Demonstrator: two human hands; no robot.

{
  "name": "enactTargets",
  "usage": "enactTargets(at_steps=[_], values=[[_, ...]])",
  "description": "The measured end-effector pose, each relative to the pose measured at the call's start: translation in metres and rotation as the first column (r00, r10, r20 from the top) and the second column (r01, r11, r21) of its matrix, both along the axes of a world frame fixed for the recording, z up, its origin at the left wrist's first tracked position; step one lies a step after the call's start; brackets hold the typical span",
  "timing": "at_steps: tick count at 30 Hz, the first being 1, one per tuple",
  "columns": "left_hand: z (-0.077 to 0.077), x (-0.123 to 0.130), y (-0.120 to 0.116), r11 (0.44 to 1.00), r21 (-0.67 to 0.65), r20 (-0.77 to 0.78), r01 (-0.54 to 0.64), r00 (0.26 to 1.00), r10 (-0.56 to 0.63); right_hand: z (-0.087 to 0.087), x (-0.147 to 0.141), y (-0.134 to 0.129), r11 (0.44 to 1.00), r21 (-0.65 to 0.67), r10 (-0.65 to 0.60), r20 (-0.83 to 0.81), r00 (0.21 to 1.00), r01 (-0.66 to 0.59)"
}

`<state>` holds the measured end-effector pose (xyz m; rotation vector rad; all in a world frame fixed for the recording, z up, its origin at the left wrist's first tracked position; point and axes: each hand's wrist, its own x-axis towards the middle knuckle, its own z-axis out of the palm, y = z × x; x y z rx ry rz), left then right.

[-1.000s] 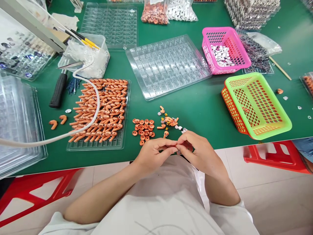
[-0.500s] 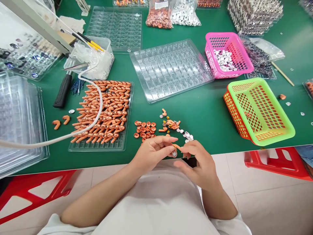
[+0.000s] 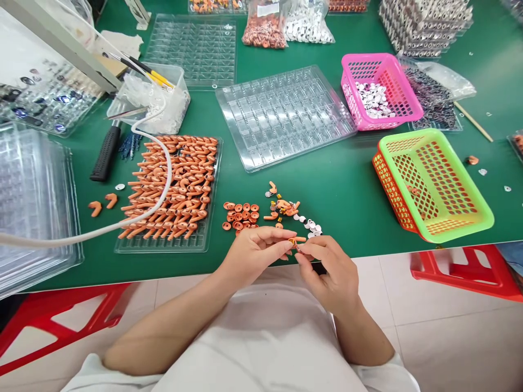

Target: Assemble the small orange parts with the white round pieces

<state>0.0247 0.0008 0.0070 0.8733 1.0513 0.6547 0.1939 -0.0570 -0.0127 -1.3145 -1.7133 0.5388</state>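
Observation:
Close to the table's front edge, my left hand [image 3: 255,251] pinches an orange earbud shell [image 3: 300,239] between thumb and fingers. The shell's stem points right. My right hand [image 3: 333,269] is closed at the same shell, its thumb and fingertips pressed together just below the stem; a small part between them is mostly hidden. Beyond my hands lies a small pile of orange earbud pieces [image 3: 286,207] with yellow bits. White round discs [image 3: 312,227] trail to the right of it. Left of the pile sit orange round caps [image 3: 241,215], several with the hollow side up.
A clear tray of orange earbud shells [image 3: 171,185] stands at left, crossed by a white cable [image 3: 169,169]. Behind lies a clear moulded tray [image 3: 286,117]. At right are a pink basket [image 3: 411,111] with white discs and a green basket [image 3: 482,215] nested in an orange one.
My right thumb has closed in against its fingers at the shell. The shell has turned, so its round silver-grey part no longer shows and its stem now points right.

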Motion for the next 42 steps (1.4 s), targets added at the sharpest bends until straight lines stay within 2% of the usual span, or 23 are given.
enactTargets(at_steps=[3, 8, 12, 15, 18, 20, 24, 29, 31, 34, 42], values=[[-0.001, 0.002, -0.003, 0.999, 0.022, -0.036, -0.025, 0.999, 0.026, 0.000, -0.002, -0.002, 0.999, -0.039, 0.000, -0.085, 0.996, -0.003], [-0.004, 0.005, -0.009, 0.993, 0.115, -0.103, -0.035, 0.994, 0.047, -0.005, -0.005, -0.009, 0.955, -0.297, -0.101, -0.285, 0.953, 0.012], [-0.005, 0.007, -0.012, 0.979, 0.198, -0.175, -0.051, 0.981, 0.086, -0.007, -0.009, -0.012, 0.918, -0.395, -0.167, -0.476, 0.863, -0.040], [-0.005, 0.010, -0.014, 0.968, 0.242, -0.175, -0.072, 0.978, 0.117, -0.007, -0.014, -0.011, 0.904, -0.413, -0.187, -0.613, 0.768, -0.110], [-0.007, 0.013, -0.018, 0.950, 0.297, -0.173, -0.094, 0.973, 0.150, -0.008, -0.018, -0.011, 0.908, -0.404, -0.219, -0.679, 0.701, -0.108], [-0.009, 0.013, -0.020, 0.938, 0.332, -0.184, -0.098, 0.969, 0.167, -0.010, -0.020, -0.013, 0.919, -0.386, -0.215, -0.670, 0.710, -0.086], [-0.012, 0.014, -0.022, 0.921, 0.375, -0.172, -0.105, 0.968, 0.181, -0.014, -0.021, -0.016, 0.948, -0.318, -0.182, -0.529, 0.829, 0.005], [-0.012, 0.015, -0.022, 0.887, 0.440, -0.146, -0.140, 0.964, 0.224, -0.016, -0.020, -0.014, 0.993, -0.098, -0.098, -0.305, 0.947, 0.071], [-0.013, 0.015, -0.021, 0.875, 0.462, -0.139, -0.148, 0.962, 0.236, -0.016, -0.020, -0.012, 0.996, -0.003, -0.086, -0.245, 0.966, 0.088], [-0.015, 0.016, -0.021, 0.854, 0.502, -0.138, -0.139, 0.961, 0.238, -0.014, -0.020, -0.010, 0.990, 0.069, -0.109, -0.171, 0.979, 0.122], [-0.017, 0.015, -0.021, 0.759, 0.644, -0.164, -0.100, 0.950, 0.265, -0.012, -0.022, -0.008, 0.981, 0.089, -0.159, -0.119, 0.980, 0.170]])
